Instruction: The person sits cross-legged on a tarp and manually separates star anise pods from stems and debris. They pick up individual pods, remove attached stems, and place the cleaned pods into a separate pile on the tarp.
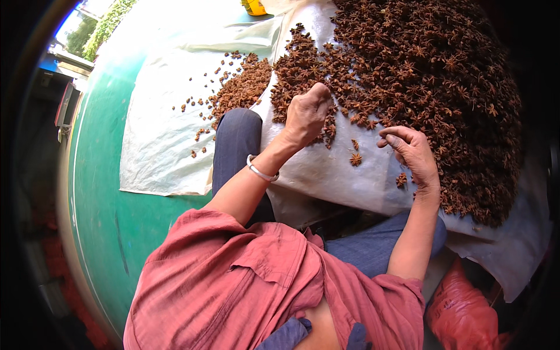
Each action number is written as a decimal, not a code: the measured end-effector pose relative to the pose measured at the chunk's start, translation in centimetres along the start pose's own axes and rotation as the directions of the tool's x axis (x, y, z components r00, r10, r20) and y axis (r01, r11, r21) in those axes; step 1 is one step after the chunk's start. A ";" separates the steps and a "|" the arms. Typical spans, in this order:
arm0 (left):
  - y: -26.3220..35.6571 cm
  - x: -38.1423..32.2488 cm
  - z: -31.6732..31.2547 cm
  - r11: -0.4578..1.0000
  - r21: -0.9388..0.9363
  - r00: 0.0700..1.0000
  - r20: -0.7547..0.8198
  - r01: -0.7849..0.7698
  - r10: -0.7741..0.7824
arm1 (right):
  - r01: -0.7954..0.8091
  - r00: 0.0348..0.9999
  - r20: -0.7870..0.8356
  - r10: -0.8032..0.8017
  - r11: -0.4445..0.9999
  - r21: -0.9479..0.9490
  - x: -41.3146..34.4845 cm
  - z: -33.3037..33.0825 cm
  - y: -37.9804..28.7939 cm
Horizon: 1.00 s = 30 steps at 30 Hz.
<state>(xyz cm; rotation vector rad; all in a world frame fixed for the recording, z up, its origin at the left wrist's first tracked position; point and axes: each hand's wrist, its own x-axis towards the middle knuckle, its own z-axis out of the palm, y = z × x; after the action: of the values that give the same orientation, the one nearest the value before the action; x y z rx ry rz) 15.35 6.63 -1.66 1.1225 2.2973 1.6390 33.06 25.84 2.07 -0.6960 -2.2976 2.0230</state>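
My left hand, with a silver bangle on the wrist, is curled over the edge of a small heap of star anise. Its fingertips are hidden, so whatever it holds cannot be seen. My right hand hovers beside the large star anise pile, fingers loosely bent and nothing visible between them. Between the hands, a single whole star anise lies on the whitish plastic sheet, with a smaller piece just above it. Another star anise rests below my right hand.
Left of my knee, a heap of smaller star anise pieces spreads over a white sheet on the green surface. A yellow container stands at the far edge. A red plastic bag sits at lower right.
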 end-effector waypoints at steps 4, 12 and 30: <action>4.6 -5.2 0.0 0.963 -0.217 0.606 0.748 -0.158 0.268 | 0.028 0.970 -0.202 -0.134 0.889 -0.457 -1.4 -2.8 -0.2; -1.0 -5.0 4.5 0.737 0.363 0.671 0.724 -0.571 0.163 | -0.718 0.628 -0.730 0.270 0.562 -0.410 -5.0 -8.2 2.6; -1.4 -1.5 -2.7 0.638 0.649 0.907 0.352 -0.414 0.231 | -0.304 0.854 -0.496 -0.158 0.623 -0.721 0.9 0.4 2.6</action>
<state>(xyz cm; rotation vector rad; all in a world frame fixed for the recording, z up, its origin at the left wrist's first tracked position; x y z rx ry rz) 14.40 3.43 -2.24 1.8541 2.7354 0.5308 32.97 25.98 -0.74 -1.1845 -2.6976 0.5372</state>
